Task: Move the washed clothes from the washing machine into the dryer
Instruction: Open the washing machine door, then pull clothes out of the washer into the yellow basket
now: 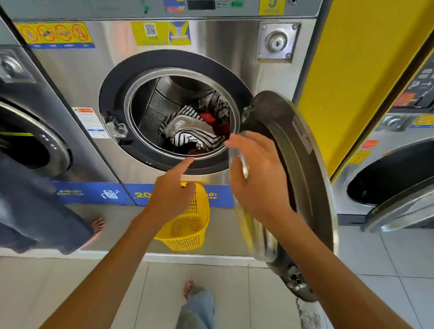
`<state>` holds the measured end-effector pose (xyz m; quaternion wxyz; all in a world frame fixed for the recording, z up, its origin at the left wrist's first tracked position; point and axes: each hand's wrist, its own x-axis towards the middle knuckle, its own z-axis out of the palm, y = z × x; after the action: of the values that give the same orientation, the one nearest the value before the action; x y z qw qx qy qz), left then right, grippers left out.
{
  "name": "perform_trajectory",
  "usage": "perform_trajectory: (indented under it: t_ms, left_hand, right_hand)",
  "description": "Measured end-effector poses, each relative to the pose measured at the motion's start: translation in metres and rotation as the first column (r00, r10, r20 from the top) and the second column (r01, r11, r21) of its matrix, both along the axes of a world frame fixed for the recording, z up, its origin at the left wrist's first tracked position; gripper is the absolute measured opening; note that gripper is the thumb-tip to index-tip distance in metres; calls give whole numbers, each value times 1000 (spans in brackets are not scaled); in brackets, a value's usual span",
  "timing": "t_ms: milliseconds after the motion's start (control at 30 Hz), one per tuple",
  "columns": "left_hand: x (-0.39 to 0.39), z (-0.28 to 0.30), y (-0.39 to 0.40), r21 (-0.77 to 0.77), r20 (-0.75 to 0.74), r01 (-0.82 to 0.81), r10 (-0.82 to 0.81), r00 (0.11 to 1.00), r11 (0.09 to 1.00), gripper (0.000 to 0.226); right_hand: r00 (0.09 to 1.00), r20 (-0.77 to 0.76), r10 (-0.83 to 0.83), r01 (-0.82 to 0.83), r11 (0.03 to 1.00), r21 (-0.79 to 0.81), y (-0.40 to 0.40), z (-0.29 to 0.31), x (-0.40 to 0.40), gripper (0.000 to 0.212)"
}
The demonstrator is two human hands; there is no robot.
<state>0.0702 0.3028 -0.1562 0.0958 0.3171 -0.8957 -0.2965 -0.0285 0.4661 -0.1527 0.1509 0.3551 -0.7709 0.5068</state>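
Washed clothes lie in a heap at the bottom of the steel drum of the washing machine, toward its right side: a black-and-white striped garment over a white one, with red pieces and a dark patterned piece behind. The round door of the machine stands swung open to the right, hinged beside the opening, its glass bowl facing left. The left hand reaches toward the lower rim of the opening with the index finger extended and the other fingers loosely bent; it holds nothing. The right hand is raised just in front of the door's inner face, fingers straight and spread wide, holding nothing; whether the palm touches the door cannot be told. A yellow perforated plastic basket sits on the tiled floor directly below the opening, partly hidden by the left hand. At far right, a second machine stands with its door open, beside a yellow panel. At left, another person in dark trousers stands barefoot before a neighbouring machine. The wearer's own leg, in light denim, and bare foot show at near centre.
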Motion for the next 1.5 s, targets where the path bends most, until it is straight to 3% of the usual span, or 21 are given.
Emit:
perform_trajectory:
  t_ms: [167,467,767,1033,1167,1333,1433,1500]
  left_hand:
    - [-20,-14,-53,10,16,-45,45,999,999,57]
    - [-34,-37,-186,126,122,-147,131,984,981,48]
    - [-61,-57,-281,222,244,-164,108,964,961,52]
    - [-119,-110,-323,359,185,-222,165,969,906,50]
    - [-136,-149,-351,394,203,-236,166,965,888,51]
    - [-156,-223,-382,462,209,-210,125,970,862,64]
    - [-164,-254,-380,495,197,-180,92,976,850,64]
    - [-168,-271,-377,493,200,-185,96,975,850,62]
  right_hand:
    - [986,72,148,-154,984,89,-77,-31,-15,31]
    - [909,406,88,-166,973,160,-210,-87,-50,27]
    - [896,432,107,-238,936,262,-302,-108,-87,30]
    - [882,447,147,-366,812,455,-386,-153,-165,35]
    - [890,432,150,-366,799,478,-430,-204,-207,48]
    - [944,321,73,-275,709,650,-475,-281,-262,78]
    - [918,382,101,-333,720,609,-485,-319,-283,95]
    - [903,429,16,-319,694,645,-483,-343,-290,97]
